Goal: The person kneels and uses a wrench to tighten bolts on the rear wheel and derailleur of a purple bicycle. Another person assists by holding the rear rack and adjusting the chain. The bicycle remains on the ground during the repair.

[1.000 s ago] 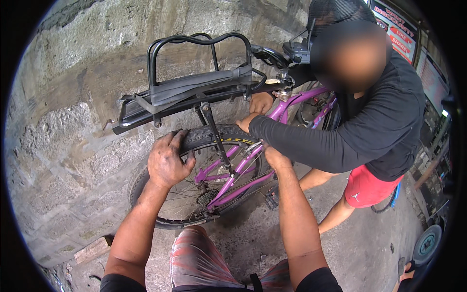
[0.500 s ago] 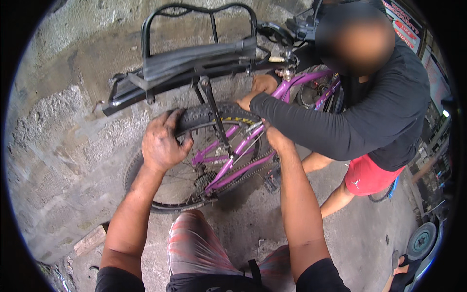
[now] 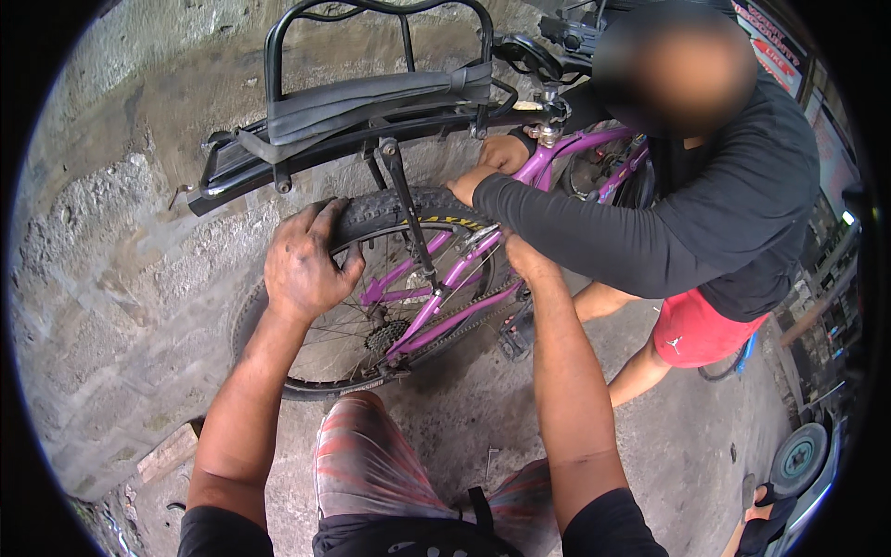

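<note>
Against a rough concrete wall (image 3: 111, 278) the purple bike's rear tyre (image 3: 390, 209) stands on edge, running left to right, left hand (image 3: 302, 265) clamped over its top, right hand (image 3: 524, 255) at its right side, its grip hidden.

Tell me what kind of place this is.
Probably a roadside or backyard bicycle repair spot: a purple bicycle stands on bare concrete ground by a rough block wall, with spare wheels nearby.
</note>
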Motion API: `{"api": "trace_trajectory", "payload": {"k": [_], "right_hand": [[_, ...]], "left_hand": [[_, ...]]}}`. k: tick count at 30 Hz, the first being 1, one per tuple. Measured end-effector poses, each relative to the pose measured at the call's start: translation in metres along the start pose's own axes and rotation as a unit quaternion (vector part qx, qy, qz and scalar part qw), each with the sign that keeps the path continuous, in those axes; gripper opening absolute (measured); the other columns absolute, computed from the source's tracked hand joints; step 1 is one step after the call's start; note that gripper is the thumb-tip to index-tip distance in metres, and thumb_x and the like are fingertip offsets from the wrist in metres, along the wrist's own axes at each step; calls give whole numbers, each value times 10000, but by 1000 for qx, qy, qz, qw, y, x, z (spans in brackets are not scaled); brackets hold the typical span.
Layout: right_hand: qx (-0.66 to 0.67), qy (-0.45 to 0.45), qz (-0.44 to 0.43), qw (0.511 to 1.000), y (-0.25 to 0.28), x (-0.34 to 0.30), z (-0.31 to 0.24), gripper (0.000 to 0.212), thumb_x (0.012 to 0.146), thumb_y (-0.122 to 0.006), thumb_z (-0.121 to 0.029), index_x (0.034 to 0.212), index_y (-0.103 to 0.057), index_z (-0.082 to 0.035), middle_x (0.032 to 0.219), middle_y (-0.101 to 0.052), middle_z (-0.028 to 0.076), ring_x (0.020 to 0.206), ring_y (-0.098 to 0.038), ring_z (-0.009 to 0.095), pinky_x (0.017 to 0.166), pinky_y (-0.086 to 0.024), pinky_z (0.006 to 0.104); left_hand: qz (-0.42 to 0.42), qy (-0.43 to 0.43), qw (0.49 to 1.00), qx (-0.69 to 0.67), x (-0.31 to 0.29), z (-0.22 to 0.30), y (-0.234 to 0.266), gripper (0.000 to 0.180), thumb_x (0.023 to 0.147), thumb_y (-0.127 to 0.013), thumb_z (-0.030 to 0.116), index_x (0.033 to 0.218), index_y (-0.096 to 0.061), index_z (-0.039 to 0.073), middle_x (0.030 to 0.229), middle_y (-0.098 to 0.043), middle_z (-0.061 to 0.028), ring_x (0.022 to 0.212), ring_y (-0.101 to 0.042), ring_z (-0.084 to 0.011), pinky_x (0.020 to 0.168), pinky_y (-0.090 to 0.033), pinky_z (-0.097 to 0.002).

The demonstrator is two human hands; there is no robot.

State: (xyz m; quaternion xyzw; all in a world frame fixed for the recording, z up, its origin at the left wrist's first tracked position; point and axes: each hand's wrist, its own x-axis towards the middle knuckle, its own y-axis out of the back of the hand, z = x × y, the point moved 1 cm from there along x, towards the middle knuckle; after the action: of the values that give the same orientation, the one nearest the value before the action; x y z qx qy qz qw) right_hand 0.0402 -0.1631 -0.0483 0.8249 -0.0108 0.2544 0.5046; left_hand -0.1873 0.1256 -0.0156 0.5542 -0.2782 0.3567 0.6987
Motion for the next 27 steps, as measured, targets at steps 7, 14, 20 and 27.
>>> {"api": "trace_trajectory", "payload": {"k": [7, 14, 20, 27], "right_hand": [[38, -19, -16, 999, 5, -3, -11, 594, 1057, -623, -398, 1540, -592, -53, 1613, -546, 243, 1526, -444, 446, 1301, -268, 483], [28, -6, -3, 1000, 18, -7, -15, 636, 1071, -608, -516, 1486, -633, -35, 1513, -634, 236, 1451, -525, 463, 1261, -335, 491], [182, -34, -104, 977, 28, -34, 1, 642, 1037, -729, -479, 1398, -662, 48, 1074, -791, 164, 995, -726, 308, 973, -541, 420], [193, -121, -308, 924, -43, -136, 145, 358, 1064, -718, -286, 1247, -758, 20, 1020, -800, 166, 739, -680, 225, 750, -580, 400]], "left_hand": [[-21, 16, 1000, -6, 0, -1, 3, 617, 806, -791, 263, 1386, -701, 73, 1224, -717, -194, 1129, -689, -413, 1022, -559, -478], [-4, 11, 1000, -14, -1, 3, 0, 608, 809, -790, 235, 1389, -696, 79, 1221, -713, -210, 1129, -689, -422, 1018, -563, -481], [-3, -6, 1000, 10, -1, -4, -4, 594, 818, -792, 242, 1384, -698, 84, 1241, -724, -206, 1138, -703, -422, 1033, -568, -476], [24, -76, 995, 57, -9, -42, -31, 567, 929, -795, 281, 1449, -663, 98, 1332, -723, -216, 1211, -721, -393, 1053, -568, -444]]}}
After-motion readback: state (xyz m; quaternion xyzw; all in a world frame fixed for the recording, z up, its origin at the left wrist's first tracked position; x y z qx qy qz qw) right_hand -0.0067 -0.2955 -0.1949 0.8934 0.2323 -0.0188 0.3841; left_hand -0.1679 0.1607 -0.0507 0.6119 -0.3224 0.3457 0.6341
